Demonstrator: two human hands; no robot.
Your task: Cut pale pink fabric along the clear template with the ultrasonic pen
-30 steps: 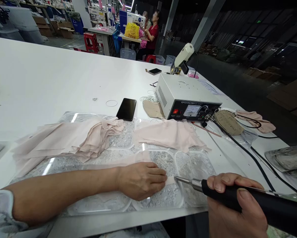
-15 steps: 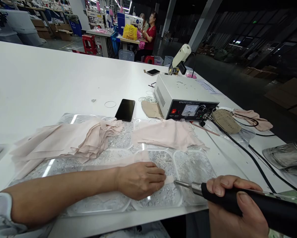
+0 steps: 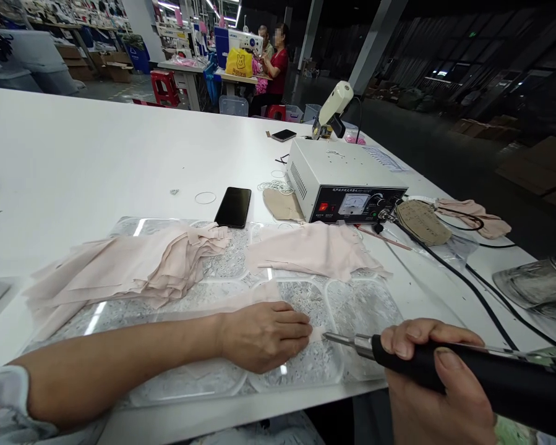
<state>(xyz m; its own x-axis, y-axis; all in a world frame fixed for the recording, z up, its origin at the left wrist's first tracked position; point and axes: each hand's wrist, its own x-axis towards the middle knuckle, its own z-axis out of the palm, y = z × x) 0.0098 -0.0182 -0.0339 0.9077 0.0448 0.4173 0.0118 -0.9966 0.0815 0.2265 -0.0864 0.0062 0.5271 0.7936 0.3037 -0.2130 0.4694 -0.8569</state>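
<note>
A pale pink fabric piece (image 3: pixel 315 334) lies under my left hand (image 3: pixel 267 337), whose fingers are bent, close together and pressed onto it. Its narrow end pokes out just past the fingertips. My right hand (image 3: pixel 438 377) is wrapped around a black-handled ultrasonic handpiece (image 3: pixel 472 374) with the thumb along its side. The pointed metal tip (image 3: pixel 337 338) touches or nearly touches the edge of that fabric end. Beneath is a clear, rounded-panel mat (image 3: pixel 300 364). Much of the fabric is hidden by my left hand and forearm.
Behind my hands lie a layered fabric stack (image 3: pixel 133 262) and a smaller fabric pile (image 3: pixel 315 250). Further back are a phone (image 3: pixel 234 207) and the ultrasonic control box (image 3: pixel 347 167). Black cables (image 3: pixel 463 306) cross the right side near a glass jar (image 3: pixel 532 287). Two people sit in the background.
The tool tip has shifted slightly left and up onto the edge of the fabric end, my right hand moving with it. My left hand stays pressed in nearly the same place.
</note>
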